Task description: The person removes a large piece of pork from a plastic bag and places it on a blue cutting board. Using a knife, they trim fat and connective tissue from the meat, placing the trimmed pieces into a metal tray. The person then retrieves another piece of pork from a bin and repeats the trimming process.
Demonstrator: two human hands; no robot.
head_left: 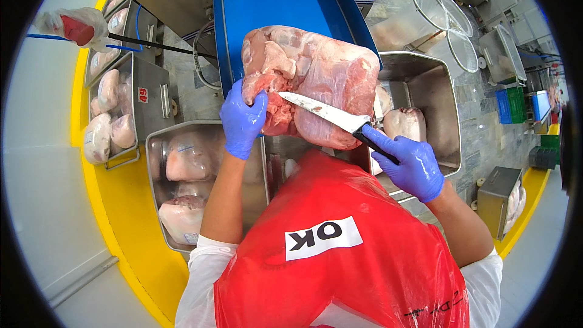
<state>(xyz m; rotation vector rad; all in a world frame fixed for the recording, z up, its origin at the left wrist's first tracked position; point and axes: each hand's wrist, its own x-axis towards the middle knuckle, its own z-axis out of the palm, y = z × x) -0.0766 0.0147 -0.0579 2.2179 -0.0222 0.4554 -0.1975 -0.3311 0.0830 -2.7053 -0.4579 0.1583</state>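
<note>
A large block of raw meat (pixel 334 79) lies at the near end of a blue conveyor belt (pixel 273 3). My left hand (pixel 243 118), in a purple-blue glove, is closed on the loose flesh at the block's left side, its thumb pressed into a torn, ragged part. In my right hand (pixel 413 167), gloved alike, is a knife (pixel 325 112) with a black handle and a pale, stained blade. The blade lies slanted across the meat's face, its tip pointing left toward the ragged flesh near my left thumb.
Steel bins stand on both sides: a left bin (pixel 209 123) with bagged meat, a right bin (pixel 446 115) with a few pieces. More loaded carts (pixel 152 94) line the yellow kerb (pixel 115 218). A red-and-clear plastic-wrapped object (pixel 76 27) hangs at left. Clear tubs (pixel 419 18) stand at far right.
</note>
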